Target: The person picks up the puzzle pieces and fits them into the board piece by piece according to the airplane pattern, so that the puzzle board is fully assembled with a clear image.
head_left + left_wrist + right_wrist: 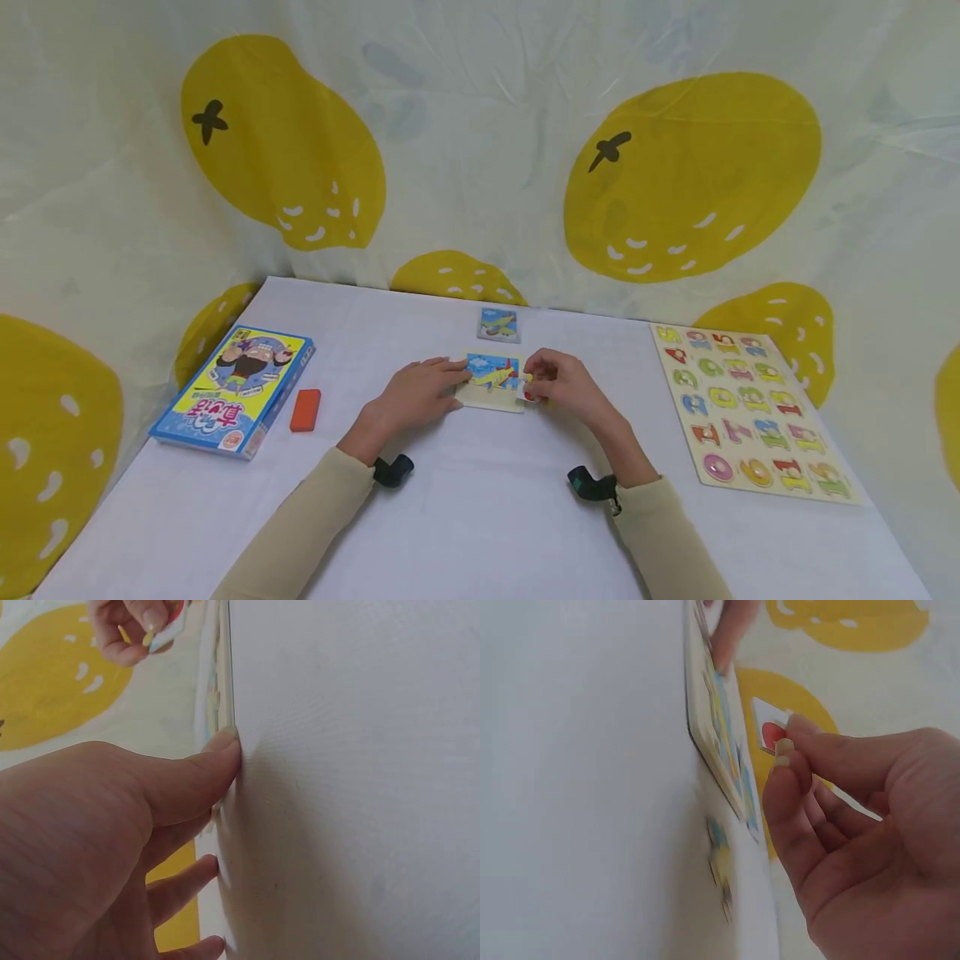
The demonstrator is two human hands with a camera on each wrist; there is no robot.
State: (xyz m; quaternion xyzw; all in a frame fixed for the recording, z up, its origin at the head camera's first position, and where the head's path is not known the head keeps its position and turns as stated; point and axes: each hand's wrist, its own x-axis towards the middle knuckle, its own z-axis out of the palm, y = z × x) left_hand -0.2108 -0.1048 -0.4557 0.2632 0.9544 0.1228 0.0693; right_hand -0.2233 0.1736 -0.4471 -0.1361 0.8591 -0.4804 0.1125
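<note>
A small wooden jigsaw puzzle board (491, 402) with a yellow airplane on a blue ground lies mid-table. My left hand (423, 392) rests at its left side, fingers loosely extended and the thumb (223, 742) touching its edge. At the board's right side, my right hand (566, 387) pinches a puzzle piece (769, 731) between thumb and fingers. The piece shows white with a red patch and is held above the table. Below the right hand, a loose blue-and-yellow piece (720, 855) lies on the table, mostly hidden by that hand in the head view.
Behind the board is a small airplane picture (498, 325). To the left lie a blue-and-yellow box (236, 387) and an orange-red block (305, 410). A wooden number puzzle (750, 412) lies at the right. A curtain with yellow fruit prints (480, 167) hangs behind the white table (487, 517).
</note>
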